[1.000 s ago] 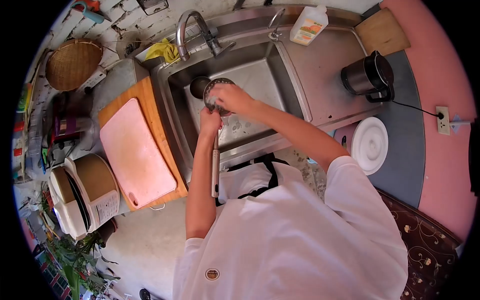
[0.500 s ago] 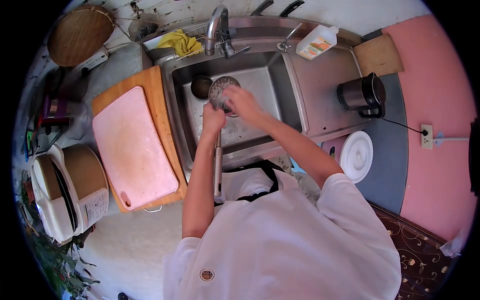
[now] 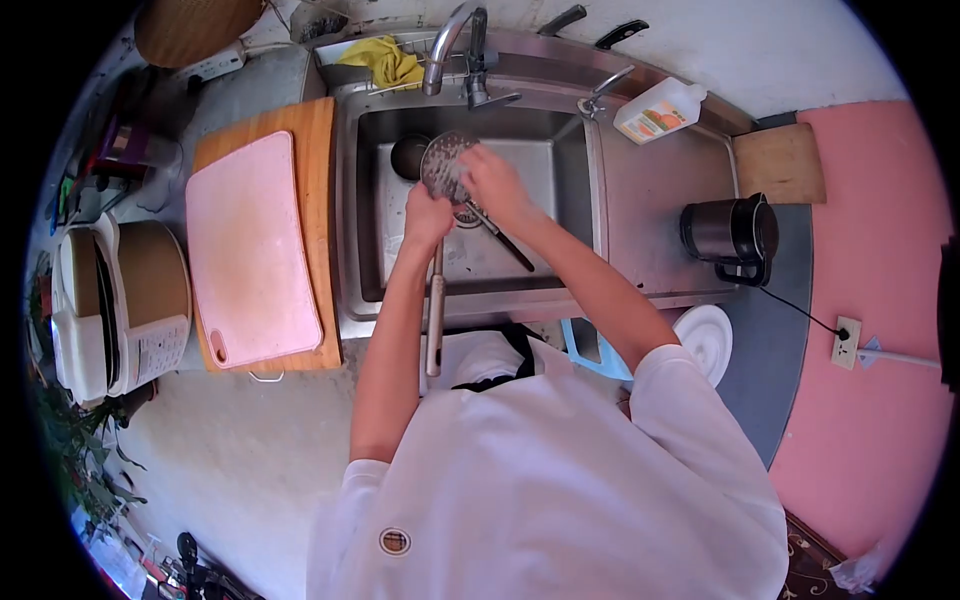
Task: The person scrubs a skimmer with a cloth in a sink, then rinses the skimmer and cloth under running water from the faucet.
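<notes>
Over the sink I hold a metal skimmer with a round, perforated head (image 3: 443, 165); its long handle (image 3: 436, 320) points back toward my body. My left hand (image 3: 428, 214) is closed around the handle just below the head. Against the skimmer's face lie the bent fingers of my right hand (image 3: 492, 186); what they hold, if anything, is hidden. Beneath, a dark round bowl-shaped utensil (image 3: 409, 158) rests in the stainless steel sink (image 3: 580, 225). A black handle (image 3: 508, 245) lies near the drain, and I cannot tell whether it belongs to that utensil.
Left of the sink, a pink cutting board (image 3: 250, 250) lies on a wooden board (image 3: 318, 200), with a rice cooker (image 3: 150, 290) beyond. A faucet (image 3: 440, 55) and yellow cloth (image 3: 385, 62) are behind. To the right are a white bottle (image 3: 662, 110) and an electric kettle (image 3: 725, 235).
The camera view has shifted slightly. My right hand has moved a little over the skimmer's face, and the black handle in the sink has come into sight. My left hand keeps its grip.
</notes>
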### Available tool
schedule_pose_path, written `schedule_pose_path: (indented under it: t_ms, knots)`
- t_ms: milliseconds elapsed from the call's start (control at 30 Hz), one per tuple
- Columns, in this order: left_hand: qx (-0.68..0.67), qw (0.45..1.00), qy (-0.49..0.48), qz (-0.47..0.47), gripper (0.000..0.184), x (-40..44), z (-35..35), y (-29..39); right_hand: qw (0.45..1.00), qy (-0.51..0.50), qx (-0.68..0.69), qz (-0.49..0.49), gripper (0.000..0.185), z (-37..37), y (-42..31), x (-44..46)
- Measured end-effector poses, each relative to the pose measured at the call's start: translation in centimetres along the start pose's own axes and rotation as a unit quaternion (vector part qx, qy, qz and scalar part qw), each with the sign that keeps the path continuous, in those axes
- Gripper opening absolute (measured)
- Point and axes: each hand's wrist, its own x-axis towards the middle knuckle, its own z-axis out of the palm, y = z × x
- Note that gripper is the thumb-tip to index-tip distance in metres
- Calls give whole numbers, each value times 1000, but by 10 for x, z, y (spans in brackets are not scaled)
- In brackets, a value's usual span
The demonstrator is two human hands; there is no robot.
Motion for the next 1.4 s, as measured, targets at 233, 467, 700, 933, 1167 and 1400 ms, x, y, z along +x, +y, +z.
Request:
schedule_pose_path:
  t_ms: [233,467,700,933,1167,1400]
  knots:
    - [32,999,16,-31,25,8,16,-22,999,16,0,48,19,11,4,-3]
    - [34,999,27,-5,25,31,14,-34,994,32,14,103,17,18,-10,-3]
    - [-33,999,-8,-13,20,13,-3,-8,996,43,2,78,17,10,-10,15]
    - [-83,997,-10,6,18,11,-10,-3,997,50,7,57,21,-8,-9,35]
    - [-86,995,-44,-10,19,2,-18,1,999,35,-2,20,21,-16,-14,37]
    - [-54,998,-24,-24,23,1,-18,-7,999,2,-44,5,22,-13,-9,25]
